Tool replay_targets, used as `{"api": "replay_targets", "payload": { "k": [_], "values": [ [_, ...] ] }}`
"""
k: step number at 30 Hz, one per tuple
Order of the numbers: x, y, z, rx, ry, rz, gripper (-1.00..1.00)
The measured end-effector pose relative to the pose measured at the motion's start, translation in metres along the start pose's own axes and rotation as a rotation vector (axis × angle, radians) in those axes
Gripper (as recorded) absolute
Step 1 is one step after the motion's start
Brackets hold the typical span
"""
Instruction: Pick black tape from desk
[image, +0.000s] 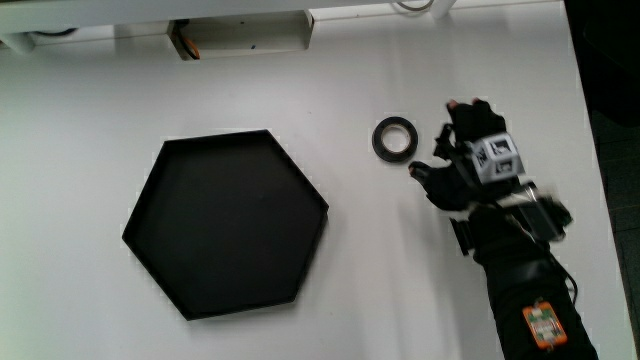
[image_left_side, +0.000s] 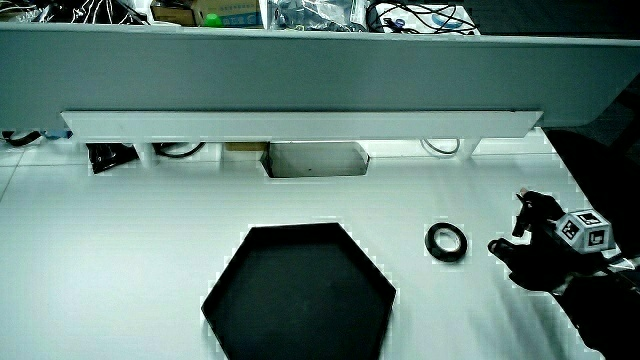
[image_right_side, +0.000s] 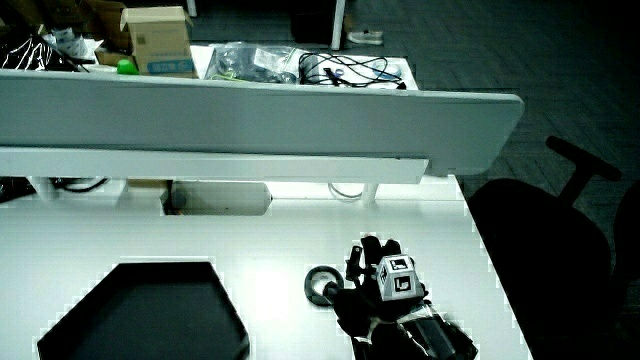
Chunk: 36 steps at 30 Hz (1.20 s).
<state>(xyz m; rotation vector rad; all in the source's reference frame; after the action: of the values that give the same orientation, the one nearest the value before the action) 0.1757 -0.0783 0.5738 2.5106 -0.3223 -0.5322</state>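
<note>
A roll of black tape (image: 395, 138) lies flat on the white desk (image: 90, 130), between the black hexagonal tray (image: 226, 222) and the hand. In both side views the tape (image_left_side: 446, 241) (image_right_side: 322, 284) rests untouched on the desk. The gloved hand (image: 462, 158) is just beside the tape, fingers spread and holding nothing, with the patterned cube (image: 496, 158) on its back. The hand (image_left_side: 540, 255) (image_right_side: 378, 295) shows in both side views, with its fingertips close to the tape.
The hexagonal tray (image_left_side: 300, 293) (image_right_side: 150, 315) holds nothing. A low grey partition (image_left_side: 300, 75) stands along the desk, with a cable slot (image_left_side: 315, 158) at its base. Boxes and cables (image_right_side: 330, 65) lie on the neighbouring desk. A dark chair (image_right_side: 560, 240) stands off the desk's edge.
</note>
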Motion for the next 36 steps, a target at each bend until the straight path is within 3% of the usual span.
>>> {"api": "replay_targets", "payload": {
  "k": [1, 3, 11, 13, 15, 16, 18, 22, 23, 25, 26, 31, 36],
  "values": [
    [-0.003, 0.000, 0.006, -0.041, 0.008, 0.052, 0.00],
    [-0.005, 0.007, 0.004, -0.079, -0.011, 0.064, 0.00],
    [-0.008, 0.022, -0.002, -0.216, -0.070, 0.071, 0.00],
    [-0.011, 0.023, -0.002, -0.226, -0.086, 0.069, 0.00],
    [-0.013, 0.024, -0.002, -0.240, -0.098, 0.069, 0.17],
    [-0.013, 0.024, -0.003, -0.236, -0.082, 0.085, 0.25],
    [-0.011, 0.024, -0.006, -0.221, -0.083, 0.052, 0.42],
    [-0.011, 0.023, -0.010, -0.220, -0.085, 0.043, 0.75],
    [-0.011, 0.022, -0.006, -0.186, -0.071, 0.028, 0.83],
    [-0.016, 0.024, -0.009, -0.183, -0.068, 0.053, 1.00],
    [-0.017, 0.022, -0.008, -0.154, -0.073, 0.049, 1.00],
    [-0.010, 0.015, -0.016, -0.126, -0.060, 0.003, 1.00],
    [-0.005, 0.006, -0.018, -0.100, -0.004, 0.021, 1.00]
  ]
}}
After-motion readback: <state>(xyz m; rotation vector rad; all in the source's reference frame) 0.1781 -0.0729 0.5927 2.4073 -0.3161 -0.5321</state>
